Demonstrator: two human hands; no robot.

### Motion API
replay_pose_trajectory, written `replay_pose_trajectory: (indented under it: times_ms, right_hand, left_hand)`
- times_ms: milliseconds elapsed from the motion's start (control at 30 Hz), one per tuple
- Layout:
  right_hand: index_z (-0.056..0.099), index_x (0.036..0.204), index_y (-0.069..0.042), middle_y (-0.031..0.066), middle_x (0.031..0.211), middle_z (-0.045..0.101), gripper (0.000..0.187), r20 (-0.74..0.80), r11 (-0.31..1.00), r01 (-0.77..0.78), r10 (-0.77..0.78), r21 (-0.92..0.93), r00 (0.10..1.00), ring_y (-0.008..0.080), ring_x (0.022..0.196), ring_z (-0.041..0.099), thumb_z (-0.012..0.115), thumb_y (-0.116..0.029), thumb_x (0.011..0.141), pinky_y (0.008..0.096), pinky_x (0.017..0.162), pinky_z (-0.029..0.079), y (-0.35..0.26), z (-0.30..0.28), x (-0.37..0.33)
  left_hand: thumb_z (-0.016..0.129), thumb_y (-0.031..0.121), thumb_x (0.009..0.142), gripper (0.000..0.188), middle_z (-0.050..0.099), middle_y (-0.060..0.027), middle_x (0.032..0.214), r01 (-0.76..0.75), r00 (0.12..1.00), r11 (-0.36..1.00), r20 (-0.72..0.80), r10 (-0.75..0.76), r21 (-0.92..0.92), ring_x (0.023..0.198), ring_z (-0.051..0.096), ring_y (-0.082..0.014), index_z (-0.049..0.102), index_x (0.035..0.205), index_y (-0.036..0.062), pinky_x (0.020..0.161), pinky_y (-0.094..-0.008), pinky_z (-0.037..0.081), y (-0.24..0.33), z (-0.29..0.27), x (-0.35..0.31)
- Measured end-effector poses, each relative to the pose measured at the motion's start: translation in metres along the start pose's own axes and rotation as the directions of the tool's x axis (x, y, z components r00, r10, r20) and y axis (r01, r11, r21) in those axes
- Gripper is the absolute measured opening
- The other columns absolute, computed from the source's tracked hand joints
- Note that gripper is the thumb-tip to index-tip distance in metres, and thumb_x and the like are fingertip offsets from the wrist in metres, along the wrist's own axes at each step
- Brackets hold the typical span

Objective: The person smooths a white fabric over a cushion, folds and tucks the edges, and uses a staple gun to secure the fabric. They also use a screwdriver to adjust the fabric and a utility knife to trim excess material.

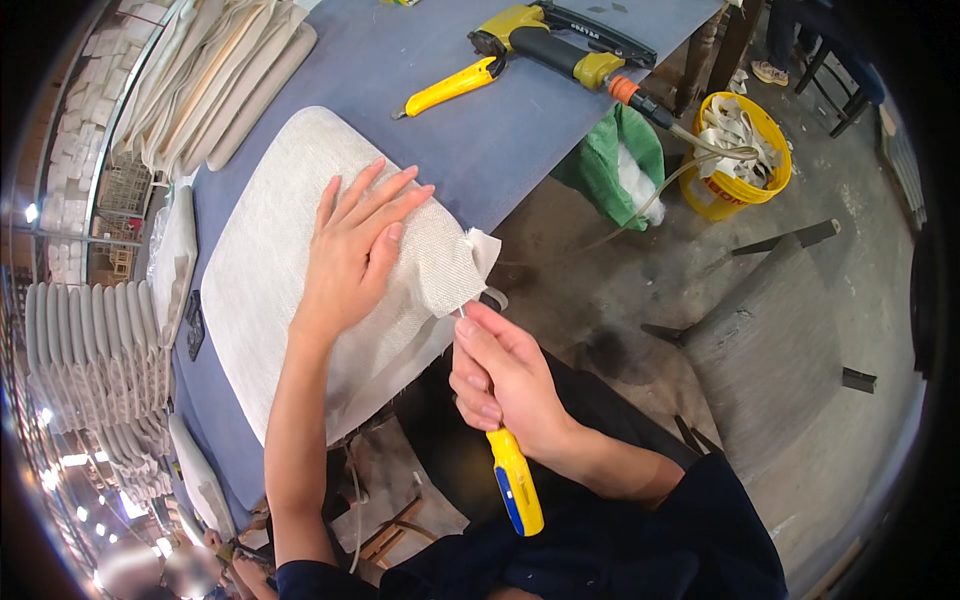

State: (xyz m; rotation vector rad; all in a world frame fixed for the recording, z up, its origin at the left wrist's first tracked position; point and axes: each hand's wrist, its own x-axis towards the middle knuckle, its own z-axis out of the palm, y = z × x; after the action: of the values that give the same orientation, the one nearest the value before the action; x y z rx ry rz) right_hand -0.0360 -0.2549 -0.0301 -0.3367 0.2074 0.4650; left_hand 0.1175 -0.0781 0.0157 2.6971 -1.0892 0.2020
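Observation:
A seat pad point(272, 225) covered in pale woven fabric lies on the blue-grey table, its near right corner reaching past the edge. My left hand point(352, 250) rests flat on top of it, fingers stretched out. At that corner a loose fabric flap point(484, 250) sticks up, and a frayed strip hangs along the near side. My right hand point(500, 375) is wrapped round a screwdriver-like tool point(516, 490) with a yellow and blue handle. Its thin metal shaft points up at the fabric edge; the tip is hidden there.
Beyond the pad lie a yellow utility knife point(452, 88) and a yellow-black staple gun point(560, 45) with an air hose. Stacked covers point(215, 75) stand far left. Right of the table are a green sack point(612, 165), a yellow bucket point(712, 192) of scraps and an overturned chair point(770, 350).

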Motion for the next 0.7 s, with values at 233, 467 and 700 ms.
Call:
replay_pose_trajectory:
  times_ms: [233,467,700]
  right_hand:
    - [0.059,0.113,-0.009,-0.0052,0.069,0.044,0.020,-0.034,0.982,0.161,-0.165,-0.094,0.986,0.0031,0.045,0.039,0.051,-0.027,0.116,0.0216,0.041,0.037,0.025,-0.009,0.024]
    - [0.054,0.154,-0.009,-0.0058,0.070,0.045,0.039,-0.033,0.976,0.066,-0.074,-0.206,0.997,0.0014,0.046,0.037,0.049,-0.023,0.117,0.0200,0.040,0.033,0.014,-0.030,0.008]
    - [0.060,0.134,-0.007,-0.0053,0.070,0.045,0.026,-0.037,0.981,-0.105,0.100,-0.160,0.994,0.0019,0.046,0.037,0.049,-0.022,0.117,0.0211,0.041,0.034,-0.029,-0.021,0.005]
  left_hand:
    - [0.050,0.015,0.104,0.038,0.067,-0.0020,0.149,-0.009,1.000,1.000,-0.008,0.009,0.010,0.152,0.048,-0.0317,0.075,0.133,0.0177,0.130,-0.0595,0.020,-0.002,-0.001,0.002]
    - [0.047,0.013,0.102,0.039,0.071,-0.0128,0.142,-0.040,0.992,0.999,-0.124,0.037,-0.019,0.147,0.054,-0.0385,0.076,0.126,0.0057,0.128,-0.0585,0.028,0.000,0.007,-0.006]
    - [0.049,0.006,0.096,0.039,0.073,-0.0167,0.138,-0.027,0.999,0.995,-0.046,0.023,-0.095,0.146,0.056,-0.0404,0.076,0.123,0.0019,0.127,-0.0583,0.031,0.000,0.002,0.007]
